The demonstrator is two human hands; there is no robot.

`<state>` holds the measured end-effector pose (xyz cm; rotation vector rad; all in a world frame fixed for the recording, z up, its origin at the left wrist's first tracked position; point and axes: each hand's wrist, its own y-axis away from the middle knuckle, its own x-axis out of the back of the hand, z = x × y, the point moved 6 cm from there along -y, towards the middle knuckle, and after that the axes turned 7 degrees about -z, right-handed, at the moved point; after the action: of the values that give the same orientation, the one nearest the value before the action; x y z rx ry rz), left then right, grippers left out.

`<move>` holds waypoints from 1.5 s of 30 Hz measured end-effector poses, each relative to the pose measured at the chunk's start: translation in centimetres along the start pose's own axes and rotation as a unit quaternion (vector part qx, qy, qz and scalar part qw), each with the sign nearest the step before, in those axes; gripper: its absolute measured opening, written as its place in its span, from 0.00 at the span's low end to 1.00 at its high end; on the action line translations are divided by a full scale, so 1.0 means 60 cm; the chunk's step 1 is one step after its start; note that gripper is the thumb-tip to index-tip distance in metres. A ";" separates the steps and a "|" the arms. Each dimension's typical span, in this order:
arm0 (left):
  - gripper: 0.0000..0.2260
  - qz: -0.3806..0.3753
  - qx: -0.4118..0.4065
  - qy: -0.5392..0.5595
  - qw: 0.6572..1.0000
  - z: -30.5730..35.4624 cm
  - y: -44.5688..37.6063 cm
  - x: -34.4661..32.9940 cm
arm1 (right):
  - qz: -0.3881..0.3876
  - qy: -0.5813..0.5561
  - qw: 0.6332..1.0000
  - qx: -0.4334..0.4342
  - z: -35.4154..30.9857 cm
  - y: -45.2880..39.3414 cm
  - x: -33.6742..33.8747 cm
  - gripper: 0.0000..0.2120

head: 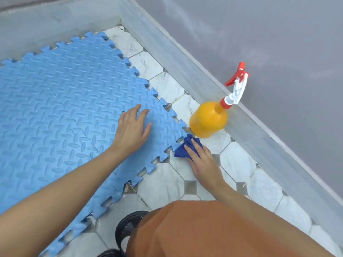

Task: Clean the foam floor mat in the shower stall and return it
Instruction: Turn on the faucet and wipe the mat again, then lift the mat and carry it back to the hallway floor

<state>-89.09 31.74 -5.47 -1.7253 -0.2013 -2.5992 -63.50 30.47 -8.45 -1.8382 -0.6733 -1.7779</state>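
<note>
A light blue foam mat (pixel 61 108) with a ridged pattern and toothed edges lies flat on the tiled floor, filling the left half of the view. My left hand (pixel 132 127) rests flat on its near right corner, fingers straight and spread. My right hand (pixel 201 158) lies on a crumpled dark blue cloth (pixel 182 150) on the tiles, right at the mat's corner edge. The fingers cover most of the cloth.
An orange spray bottle (pixel 208 119) with a red and white trigger head stands on the tiles just beyond the cloth, beside the grey baseboard (pixel 259 138). Grey walls meet at the far corner. My orange-clad knee (pixel 213 232) and a black shoe (pixel 128 227) fill the bottom.
</note>
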 end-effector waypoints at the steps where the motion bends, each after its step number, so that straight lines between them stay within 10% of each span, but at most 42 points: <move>1: 0.22 -0.008 -0.017 -0.006 1.000 0.019 -0.002 -0.011 | 0.012 -0.001 0.999 -0.033 0.018 0.020 0.004 0.19; 9: 0.19 -0.004 -0.040 -0.028 0.999 0.047 -0.014 -0.040 | -0.041 0.015 0.967 -0.250 0.090 0.087 0.013 0.22; 20: 0.19 0.077 0.018 -0.030 0.996 -0.083 0.018 0.040 | 0.047 -0.055 0.997 -0.029 -0.058 -0.106 0.036 0.17; 26: 0.20 0.140 0.182 -0.042 0.972 -0.283 0.119 0.109 | -0.035 -0.131 0.989 -0.060 -0.118 -0.292 0.026 0.26; 41: 0.33 0.084 0.596 0.159 0.783 -0.566 0.373 0.127 | -0.203 -0.162 0.953 -0.156 -0.160 -0.552 -0.010 0.47; 45: 0.42 0.147 0.666 0.358 0.637 -0.594 0.385 0.125 | -0.202 -0.227 0.924 -0.231 -0.127 -0.576 0.011 0.49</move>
<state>-122.73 5.16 -9.93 -0.1399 -1.2261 -1.6402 -91.83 51.64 -7.22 -2.6412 -0.9152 -1.8882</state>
